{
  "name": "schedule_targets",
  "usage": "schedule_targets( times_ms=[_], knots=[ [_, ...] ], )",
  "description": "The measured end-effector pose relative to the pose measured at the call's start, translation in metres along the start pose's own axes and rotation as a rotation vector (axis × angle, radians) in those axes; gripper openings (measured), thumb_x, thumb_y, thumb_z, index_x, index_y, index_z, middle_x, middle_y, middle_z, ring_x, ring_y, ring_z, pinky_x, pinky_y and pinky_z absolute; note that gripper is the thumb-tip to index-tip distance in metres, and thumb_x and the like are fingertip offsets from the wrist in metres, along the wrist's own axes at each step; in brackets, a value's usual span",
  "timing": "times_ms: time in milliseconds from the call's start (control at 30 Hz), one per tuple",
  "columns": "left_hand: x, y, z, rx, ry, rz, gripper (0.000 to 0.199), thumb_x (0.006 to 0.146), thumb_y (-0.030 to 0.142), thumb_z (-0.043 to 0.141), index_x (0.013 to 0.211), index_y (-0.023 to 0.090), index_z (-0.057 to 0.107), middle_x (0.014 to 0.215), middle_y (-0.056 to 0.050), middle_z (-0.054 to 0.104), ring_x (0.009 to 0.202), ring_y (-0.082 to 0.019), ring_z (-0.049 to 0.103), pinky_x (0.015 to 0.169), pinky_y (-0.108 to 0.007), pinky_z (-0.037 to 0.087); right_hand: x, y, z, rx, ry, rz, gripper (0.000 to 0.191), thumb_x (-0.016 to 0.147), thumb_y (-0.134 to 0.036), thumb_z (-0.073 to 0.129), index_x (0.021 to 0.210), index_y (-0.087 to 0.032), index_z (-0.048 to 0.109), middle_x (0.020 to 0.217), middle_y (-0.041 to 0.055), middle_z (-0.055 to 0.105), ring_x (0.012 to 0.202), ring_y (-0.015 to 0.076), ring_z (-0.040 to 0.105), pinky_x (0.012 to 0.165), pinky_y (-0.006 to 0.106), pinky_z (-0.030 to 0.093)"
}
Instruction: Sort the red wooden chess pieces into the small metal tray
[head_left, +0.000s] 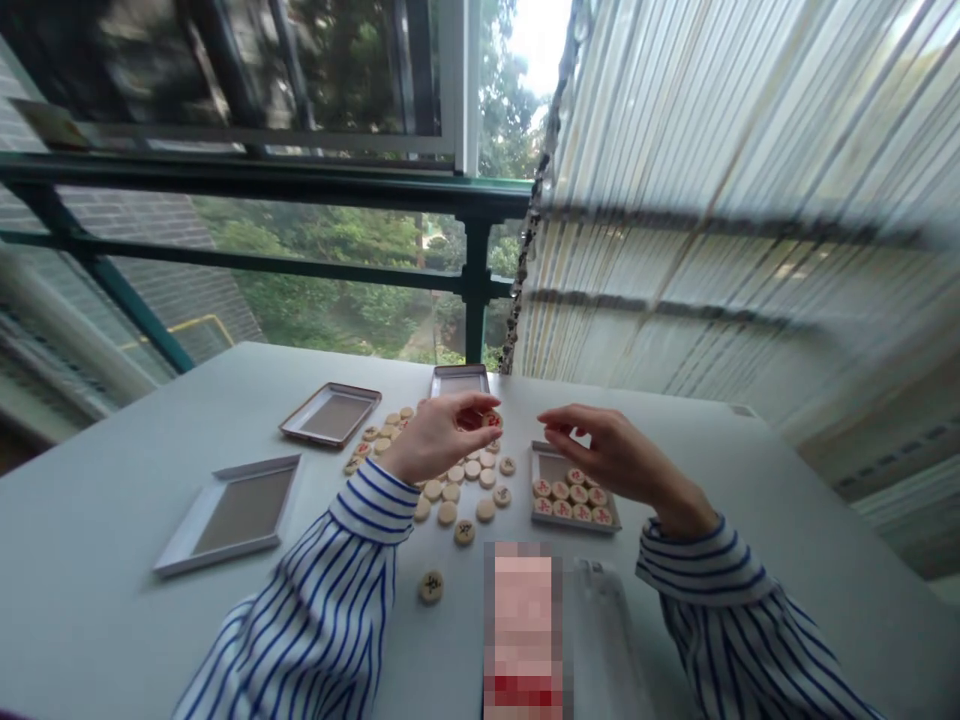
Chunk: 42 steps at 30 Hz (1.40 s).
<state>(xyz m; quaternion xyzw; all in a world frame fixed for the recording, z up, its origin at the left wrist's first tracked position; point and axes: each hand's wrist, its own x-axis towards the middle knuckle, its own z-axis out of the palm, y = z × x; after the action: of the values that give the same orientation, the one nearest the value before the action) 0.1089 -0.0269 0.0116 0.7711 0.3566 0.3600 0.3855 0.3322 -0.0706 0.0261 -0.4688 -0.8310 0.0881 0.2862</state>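
My left hand (448, 432) is over a loose spread of round wooden Chinese chess pieces (447, 513). Between its thumb and fingertips is a chess piece (492, 421) with a red character. My right hand (611, 452) hovers above a shallow box (551, 461), its thumb and fingers slightly apart and nothing visible between them. Rows of red-marked pieces (577, 493) fill the near part of that box. Some loose pieces are hidden under my left hand and wrist. One black-marked piece (431, 587) lies apart, nearer to me.
At the left rest two shallow trays, one brown-rimmed (330, 386) and one white (225, 562). Another tray (459, 369) stands behind my left hand. A blurred-out pinkish item (523, 620) and a clear plastic wrapper (609, 625) lie at the front of the white table (97, 500).
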Motion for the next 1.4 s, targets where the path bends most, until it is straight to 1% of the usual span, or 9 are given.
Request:
schedule_targets(
  times_ms=[133, 267, 400, 533, 700, 867, 1100, 1267, 1400],
  knots=[
    [0.016, 0.004, 0.018, -0.084, -0.028, 0.024, 0.04, 0.072, 0.027, 0.062, 0.107, 0.012, 0.054, 0.09, -0.008, 0.065, 0.076, -0.014, 0.061, 0.073, -0.031, 0.052, -0.003, 0.007, -0.005, -0.004, 0.022, -0.002, 0.024, 0.083, -0.024, 0.048, 0.102, -0.019, 0.062, 0.091, 0.0038, 0.066, 0.074, 0.0112, 0.059, 0.069, 0.025, 0.046],
    [0.027, 0.001, 0.036, -0.099, -0.044, 0.049, 0.039, 0.072, 0.029, 0.062, 0.106, 0.012, 0.054, 0.089, -0.008, 0.064, 0.076, -0.014, 0.061, 0.074, -0.033, 0.052, -0.003, 0.013, -0.008, 0.024, 0.07, 0.005, 0.024, 0.082, -0.024, 0.048, 0.1, -0.018, 0.063, 0.088, 0.0041, 0.066, 0.071, 0.0111, 0.058, 0.065, 0.025, 0.046],
    [0.03, -0.004, 0.045, -0.104, -0.058, 0.044, 0.035, 0.071, 0.028, 0.063, 0.101, 0.013, 0.054, 0.085, -0.006, 0.063, 0.077, -0.015, 0.061, 0.075, -0.034, 0.051, -0.002, 0.018, -0.005, 0.062, 0.109, 0.039, 0.021, 0.082, -0.025, 0.049, 0.094, -0.017, 0.064, 0.082, 0.0034, 0.066, 0.066, 0.0103, 0.056, 0.061, 0.025, 0.045],
    [0.03, -0.007, 0.048, -0.15, -0.067, 0.017, 0.031, 0.07, 0.026, 0.064, 0.096, 0.013, 0.052, 0.083, -0.005, 0.063, 0.076, -0.015, 0.062, 0.072, -0.033, 0.051, -0.001, 0.021, 0.0, 0.118, 0.091, 0.056, 0.02, 0.081, -0.026, 0.051, 0.093, -0.017, 0.065, 0.081, 0.0029, 0.066, 0.066, 0.0101, 0.056, 0.06, 0.024, 0.045],
    [0.029, -0.008, 0.053, -0.217, -0.106, -0.021, 0.032, 0.07, 0.024, 0.065, 0.095, 0.015, 0.047, 0.08, -0.005, 0.064, 0.077, -0.016, 0.063, 0.07, -0.033, 0.051, 0.002, 0.022, 0.004, 0.183, 0.054, 0.091, 0.021, 0.081, -0.031, 0.052, 0.09, -0.018, 0.066, 0.081, 0.0027, 0.067, 0.062, 0.0095, 0.056, 0.057, 0.023, 0.044],
    [0.029, -0.007, 0.058, -0.26, -0.133, -0.041, 0.033, 0.069, 0.021, 0.066, 0.093, 0.015, 0.044, 0.081, -0.006, 0.066, 0.078, -0.017, 0.064, 0.069, -0.032, 0.051, 0.002, 0.021, 0.004, 0.261, 0.037, 0.105, 0.02, 0.082, -0.03, 0.052, 0.088, -0.018, 0.067, 0.079, 0.0018, 0.068, 0.061, 0.0089, 0.056, 0.055, 0.022, 0.043],
    [0.027, -0.003, 0.059, -0.216, -0.124, -0.017, 0.03, 0.069, 0.021, 0.065, 0.088, 0.016, 0.043, 0.077, -0.004, 0.065, 0.074, -0.016, 0.064, 0.068, -0.032, 0.051, 0.001, 0.023, 0.004, 0.304, 0.008, 0.089, 0.016, 0.079, -0.026, 0.055, 0.085, -0.018, 0.068, 0.079, 0.0017, 0.069, 0.063, 0.0094, 0.057, 0.056, 0.022, 0.043],
    [0.028, -0.005, 0.058, -0.224, -0.143, -0.04, 0.029, 0.069, 0.022, 0.066, 0.087, 0.016, 0.044, 0.078, -0.004, 0.065, 0.075, -0.016, 0.063, 0.066, -0.03, 0.05, 0.002, 0.021, 0.003, 0.299, 0.019, 0.116, 0.015, 0.078, -0.024, 0.056, 0.084, -0.017, 0.067, 0.079, 0.0023, 0.069, 0.067, 0.0108, 0.059, 0.058, 0.024, 0.045],
    [0.028, -0.004, 0.055, -0.291, -0.157, -0.059, 0.03, 0.068, 0.022, 0.067, 0.087, 0.015, 0.044, 0.08, -0.005, 0.065, 0.076, -0.016, 0.063, 0.066, -0.03, 0.05, 0.003, 0.018, 0.003, 0.386, 0.057, 0.154, 0.015, 0.077, -0.023, 0.056, 0.085, -0.015, 0.066, 0.08, 0.0043, 0.069, 0.071, 0.0129, 0.062, 0.061, 0.026, 0.048]
  ],
)
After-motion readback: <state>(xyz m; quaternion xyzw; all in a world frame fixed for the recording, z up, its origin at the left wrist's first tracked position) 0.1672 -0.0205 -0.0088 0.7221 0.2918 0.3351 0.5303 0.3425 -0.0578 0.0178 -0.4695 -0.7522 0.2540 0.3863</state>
